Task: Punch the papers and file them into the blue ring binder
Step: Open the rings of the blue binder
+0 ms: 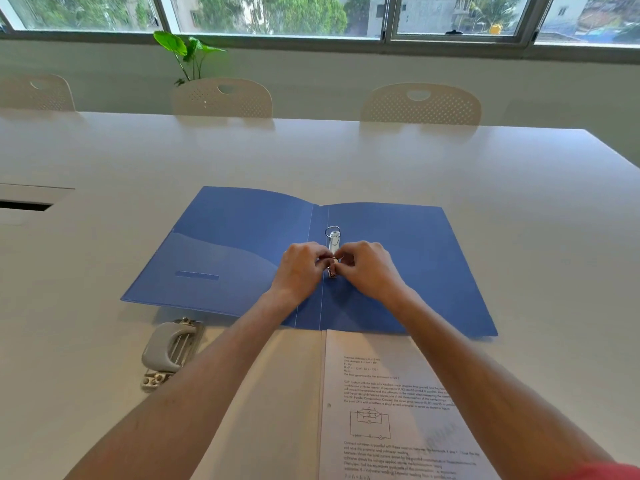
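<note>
The blue ring binder (235,251) lies open and flat on the white table. Its metal ring mechanism (334,239) runs along the spine; the far ring stands closed. My left hand (301,268) and my right hand (367,268) meet over the near ring, each pinching one side of it with fingertips. The printed papers (391,410) lie just in front of the binder, partly under my right forearm, with a punched hole visible near their left edge. A grey hole punch (169,351) sits to the left of the papers, near the binder's front left corner.
The white table (519,188) stretches far and wide around the binder. Three pale chairs (221,98) stand along its far side under a window, with a green plant (187,53) behind. A cable slot (24,205) opens in the table at the left.
</note>
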{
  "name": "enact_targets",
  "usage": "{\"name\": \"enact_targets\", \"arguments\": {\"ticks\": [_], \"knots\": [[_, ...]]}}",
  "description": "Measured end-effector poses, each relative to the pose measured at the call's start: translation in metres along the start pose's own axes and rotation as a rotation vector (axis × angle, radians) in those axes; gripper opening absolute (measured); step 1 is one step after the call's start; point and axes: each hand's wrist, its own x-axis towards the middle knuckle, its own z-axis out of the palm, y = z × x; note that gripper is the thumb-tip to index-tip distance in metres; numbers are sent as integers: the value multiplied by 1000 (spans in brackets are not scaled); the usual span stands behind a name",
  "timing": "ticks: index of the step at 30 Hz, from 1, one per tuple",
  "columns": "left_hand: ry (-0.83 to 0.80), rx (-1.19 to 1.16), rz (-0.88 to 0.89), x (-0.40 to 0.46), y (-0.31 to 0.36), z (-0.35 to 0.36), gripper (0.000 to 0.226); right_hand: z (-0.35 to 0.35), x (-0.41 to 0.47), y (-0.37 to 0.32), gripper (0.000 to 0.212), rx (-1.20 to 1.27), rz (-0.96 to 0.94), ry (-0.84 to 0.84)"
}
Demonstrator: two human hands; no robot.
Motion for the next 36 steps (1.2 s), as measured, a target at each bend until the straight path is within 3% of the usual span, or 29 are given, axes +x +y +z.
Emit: {"name": "enact_targets", "arguments": {"ticks": [20, 36], "knots": [[56, -6, 111, -3, -4, 4, 11, 14, 10, 20, 7, -21, -51, 48], [141, 67, -6, -10, -8, 14, 13, 20, 7, 24, 7, 17, -58, 124]]}}
